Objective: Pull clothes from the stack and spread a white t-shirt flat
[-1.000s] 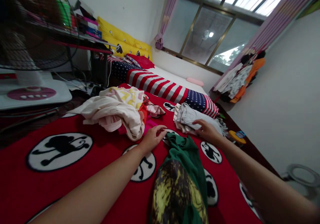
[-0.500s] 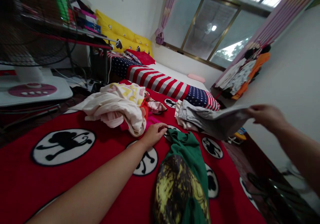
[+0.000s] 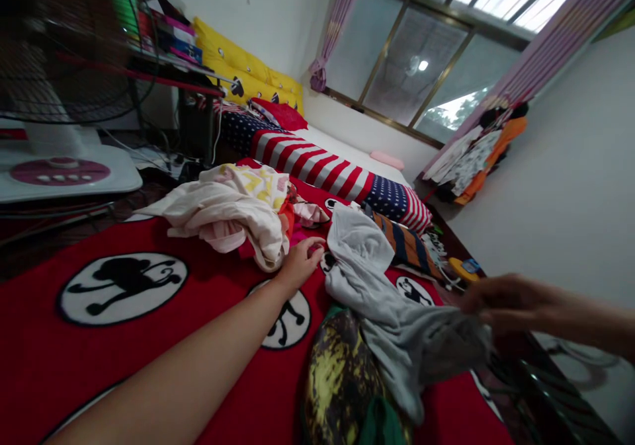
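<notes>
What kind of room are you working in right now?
Most likely a bedroom: a bed with a striped cover and yellow pillows, a clothes pile on the red blanket, curtained window.

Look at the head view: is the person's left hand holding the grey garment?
No: the left hand rests on the red blanket; the right hand holds the grey garment.

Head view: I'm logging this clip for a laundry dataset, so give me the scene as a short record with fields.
surface: red blanket with black monkey prints
left hand: left hand rests on the blanket beside the cream clothes pile
right hand: right hand, blurred, grips one end of the grey garment
grey garment: draped across the green printed shirt
behind: striped orange and navy cloth; stars-and-stripes bedding
far left: fan base
</notes>
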`<act>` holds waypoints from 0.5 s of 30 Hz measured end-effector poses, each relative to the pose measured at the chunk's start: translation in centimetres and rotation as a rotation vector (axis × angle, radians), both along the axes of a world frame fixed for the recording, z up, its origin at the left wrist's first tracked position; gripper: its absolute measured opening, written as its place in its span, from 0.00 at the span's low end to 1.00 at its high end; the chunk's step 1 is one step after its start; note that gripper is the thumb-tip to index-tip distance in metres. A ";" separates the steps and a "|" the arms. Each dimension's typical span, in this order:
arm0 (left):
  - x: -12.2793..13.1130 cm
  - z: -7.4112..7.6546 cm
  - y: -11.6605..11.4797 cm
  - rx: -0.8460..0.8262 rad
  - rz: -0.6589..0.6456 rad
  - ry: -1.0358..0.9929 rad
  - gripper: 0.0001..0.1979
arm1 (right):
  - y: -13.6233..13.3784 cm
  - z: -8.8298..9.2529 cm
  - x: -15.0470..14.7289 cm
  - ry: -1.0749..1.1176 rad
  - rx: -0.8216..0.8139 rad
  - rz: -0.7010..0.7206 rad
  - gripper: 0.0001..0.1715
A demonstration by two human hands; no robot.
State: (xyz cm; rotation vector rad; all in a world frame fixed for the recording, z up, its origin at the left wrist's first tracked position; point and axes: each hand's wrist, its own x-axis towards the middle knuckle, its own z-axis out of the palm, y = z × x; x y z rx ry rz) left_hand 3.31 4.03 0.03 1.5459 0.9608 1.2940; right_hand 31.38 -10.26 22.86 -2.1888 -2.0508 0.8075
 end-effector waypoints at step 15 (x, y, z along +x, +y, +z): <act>-6.1 16.7 -8.2 0.486 0.173 0.041 0.14 | 1.4 2.5 -13.1 1.164 1.307 0.230 0.16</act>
